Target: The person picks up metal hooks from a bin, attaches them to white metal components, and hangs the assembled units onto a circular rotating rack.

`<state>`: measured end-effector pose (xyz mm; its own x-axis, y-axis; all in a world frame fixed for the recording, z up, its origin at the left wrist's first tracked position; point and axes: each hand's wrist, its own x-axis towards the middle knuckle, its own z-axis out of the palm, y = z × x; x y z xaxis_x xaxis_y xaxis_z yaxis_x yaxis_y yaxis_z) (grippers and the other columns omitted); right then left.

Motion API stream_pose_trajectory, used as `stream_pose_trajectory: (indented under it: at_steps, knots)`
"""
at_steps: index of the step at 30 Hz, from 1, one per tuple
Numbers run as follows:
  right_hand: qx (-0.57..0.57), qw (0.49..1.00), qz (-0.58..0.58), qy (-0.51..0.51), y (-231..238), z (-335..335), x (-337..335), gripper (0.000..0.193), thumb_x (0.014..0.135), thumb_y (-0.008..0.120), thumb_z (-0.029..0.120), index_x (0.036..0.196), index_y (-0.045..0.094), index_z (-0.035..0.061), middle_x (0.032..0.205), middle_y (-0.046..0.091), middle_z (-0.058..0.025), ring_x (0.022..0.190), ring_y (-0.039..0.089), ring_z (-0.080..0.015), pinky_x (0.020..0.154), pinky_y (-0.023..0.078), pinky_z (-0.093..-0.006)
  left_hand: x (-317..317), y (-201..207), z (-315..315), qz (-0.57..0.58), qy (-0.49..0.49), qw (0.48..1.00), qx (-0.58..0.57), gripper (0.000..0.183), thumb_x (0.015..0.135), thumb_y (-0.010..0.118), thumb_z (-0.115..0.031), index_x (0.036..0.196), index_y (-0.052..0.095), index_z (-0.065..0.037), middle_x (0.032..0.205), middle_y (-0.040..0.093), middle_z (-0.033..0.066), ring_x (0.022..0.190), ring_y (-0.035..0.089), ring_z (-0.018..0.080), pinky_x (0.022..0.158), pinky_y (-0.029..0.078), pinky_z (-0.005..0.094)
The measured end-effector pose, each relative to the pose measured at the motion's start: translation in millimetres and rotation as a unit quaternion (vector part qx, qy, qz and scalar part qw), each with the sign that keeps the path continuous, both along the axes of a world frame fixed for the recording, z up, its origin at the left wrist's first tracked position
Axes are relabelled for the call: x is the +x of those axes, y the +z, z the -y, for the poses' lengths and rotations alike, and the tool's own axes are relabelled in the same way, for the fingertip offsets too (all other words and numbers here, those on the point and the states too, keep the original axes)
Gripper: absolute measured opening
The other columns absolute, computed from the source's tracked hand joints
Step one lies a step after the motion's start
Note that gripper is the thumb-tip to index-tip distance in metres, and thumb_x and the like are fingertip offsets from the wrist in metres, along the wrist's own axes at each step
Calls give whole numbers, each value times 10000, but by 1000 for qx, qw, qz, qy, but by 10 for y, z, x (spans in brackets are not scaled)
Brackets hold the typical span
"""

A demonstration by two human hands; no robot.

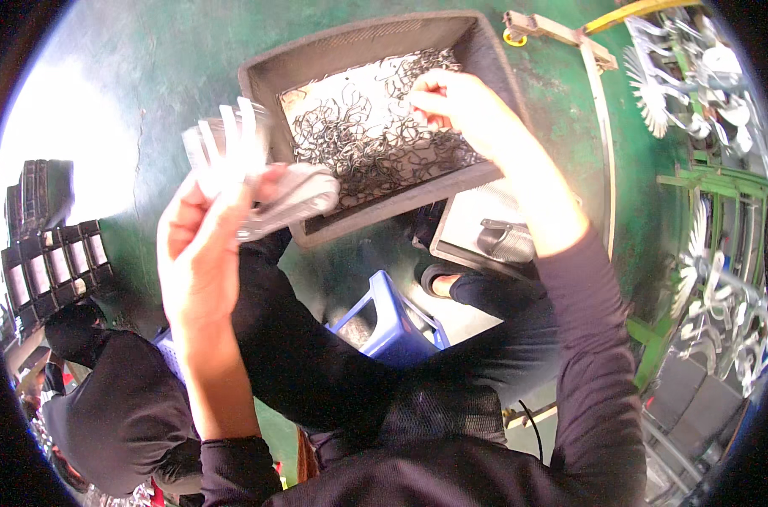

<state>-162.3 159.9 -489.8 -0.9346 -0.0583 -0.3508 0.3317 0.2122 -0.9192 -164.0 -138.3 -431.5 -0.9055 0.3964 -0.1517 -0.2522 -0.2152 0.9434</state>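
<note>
1. At far left stand dark crates (33, 198); below them, a row of dark holders shows pale panels (40, 277), too small for any writing to be read.
2. Below those, a co-worker (122, 410) in dark clothing bends forward.
3. The person's left hand (202, 232) is closed around several pale, shiny pieces (299, 198), raised at the bin's near left corner; blur hides their exact shape and any marking.
4. The grey bin (367, 44) holds a heap of small, dark, bent wire pieces (329, 127).
5. Nearer the person is a blue stool (388, 317).
6. The right hand (460, 101) is over the bin's right part, thumb and fingertips close together; I cannot tell whether they pinch a wire piece.
7. Beside the bin, a pale tray (468, 211) bears a dark object (506, 242).
8. At far right, silvery parts (650, 101) crowd green racks (654, 348).
</note>
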Motion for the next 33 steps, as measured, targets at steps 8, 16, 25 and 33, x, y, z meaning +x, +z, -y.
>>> stream_pose_trajectory:
  at_steps: [8,16,25,33]
  knots:
    - [-138,975,-71,-156,1012,492,1165,150,814,621,54,932,534,21,758,627,-82,667,631,-141,605,509,-242,877,-27,-321,17,-118,992,52,299,814,603,11,1105,539,14,996,635,85,906,606,149,859,454,289]
    - [-144,973,-80,-160,1369,509,1634,217,773,673,68,915,515,25,766,624,-100,644,646,-161,572,529,-248,1326,144,-257,-97,-181,979,-2,335,793,645,2,1107,535,39,998,626,77,921,581,131,849,438,267]
    - [-188,970,-47,-148,1384,602,1886,235,768,677,45,919,499,20,766,616,-99,647,647,-162,562,533,-241,1583,215,-224,-273,-160,943,-107,287,740,707,-42,1004,604,-6,929,660,59,856,609,106,787,464,261]
    - [-201,910,-196,-306,1234,956,2196,287,774,644,-29,933,410,20,757,623,-138,658,641,-178,604,539,-268,1755,46,-161,-13,-139,987,75,417,812,609,20,1205,470,13,1091,602,114,992,577,162,878,441,291]
